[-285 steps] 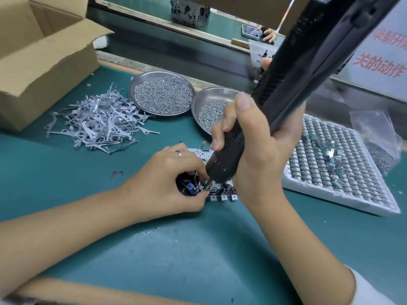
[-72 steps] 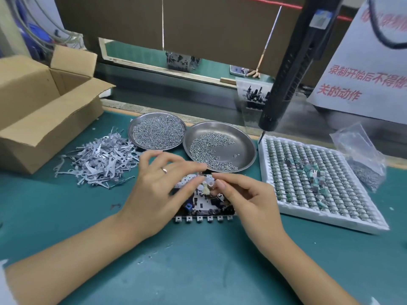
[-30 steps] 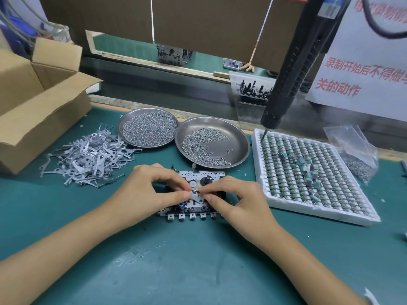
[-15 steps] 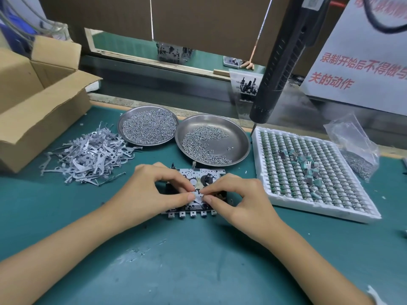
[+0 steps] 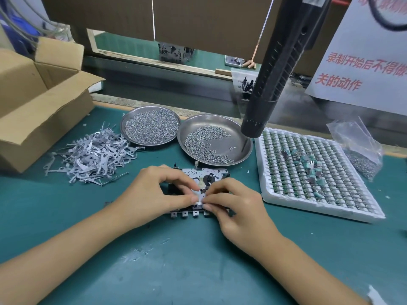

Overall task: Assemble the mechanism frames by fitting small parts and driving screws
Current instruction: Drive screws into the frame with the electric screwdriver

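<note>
The mechanism frame (image 5: 206,172) lies flat on the green table (image 5: 198,271), just in front of the two screw dishes (image 5: 214,139). It is a perforated metal plate with a black round part and a row of small tabs along its near edge. The left hand (image 5: 154,194) and right hand (image 5: 235,208) meet over it, fingers curled together, pinching a small pale part (image 5: 199,200). The hands hide most of the frame's middle; the part's shape is hard to make out.
</note>
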`<state>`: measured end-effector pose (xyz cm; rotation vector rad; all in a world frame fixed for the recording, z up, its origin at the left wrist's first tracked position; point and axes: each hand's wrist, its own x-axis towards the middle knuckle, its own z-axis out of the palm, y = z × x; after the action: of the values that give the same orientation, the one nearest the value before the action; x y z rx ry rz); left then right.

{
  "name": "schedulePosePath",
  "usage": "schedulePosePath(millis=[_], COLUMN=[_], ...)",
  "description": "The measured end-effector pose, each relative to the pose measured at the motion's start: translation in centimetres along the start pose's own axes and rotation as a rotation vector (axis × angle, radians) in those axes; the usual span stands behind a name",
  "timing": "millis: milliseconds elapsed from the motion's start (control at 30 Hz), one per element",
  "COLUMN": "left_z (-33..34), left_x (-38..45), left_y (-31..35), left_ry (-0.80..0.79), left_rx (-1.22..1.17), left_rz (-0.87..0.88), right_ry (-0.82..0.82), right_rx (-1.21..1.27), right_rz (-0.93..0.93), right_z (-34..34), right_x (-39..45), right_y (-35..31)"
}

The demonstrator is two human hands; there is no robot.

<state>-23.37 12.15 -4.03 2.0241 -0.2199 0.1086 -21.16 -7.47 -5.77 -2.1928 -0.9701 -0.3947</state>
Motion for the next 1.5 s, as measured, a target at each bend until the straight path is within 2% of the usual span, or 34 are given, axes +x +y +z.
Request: schedulePosePath(millis=[300,467,601,801,1001,1201,1268,1301,1401,1435,1502], left_z=[0.2,-0.1,-0.2,-0.2,0.0,-0.6,-1.1,-1.5,-3.7,-4.4,-5.4], left_x=[0.1,0.3,0.4,0.4,0.5,0.5,1.1,1.7,4.6,5.7,7.5], left_y=[-0.2,-0.1,-0.1,-0.3,-0.4,-0.1,-0.3,-0.5,-1.8,-2.3,-3.1], left_ry=[-0.005,-0.057,-0.065,-0.07,-0.045,-0.068,0.001,0.093,0.392,0.399,0.276], left_rx=[-0.009,-0.035,-0.066,-0.05,-0.031,0.029,0.07,0.109,0.444,0.581,0.764], left_rz=[-0.001,-0.018,-0.029,-0.013,0.003,0.098,0.146,0.169,0.137,0.067,-0.134], right_ry=[0.024,0.035,0.017,0.104,-0.004,0.078,0.097,0.099,0.09,0.092,0.096], right_rx=[-0.12,-0.101,0.023,0.362,0.32,0.384,0.384,0.383,0.392,0.395,0.392], right_rz=[-0.063,-0.046,0.018,0.256,0.206,0.232,0.228,0.221,0.228,0.23,0.223], right_z=[0.9,0.8,0.5,-0.6,-0.7,-0.4,-0.4,-0.3,-0.2,-0.2,-0.2], right_x=[-0.3,-0.2,0.0,0.8,0.8,0.8,0.8,0.8,0.8,0.8,0.8], right_y=[-0.5,-0.5,-0.2,0.8,0.8,0.7,0.7,0.7,0.8,0.9,1.0])
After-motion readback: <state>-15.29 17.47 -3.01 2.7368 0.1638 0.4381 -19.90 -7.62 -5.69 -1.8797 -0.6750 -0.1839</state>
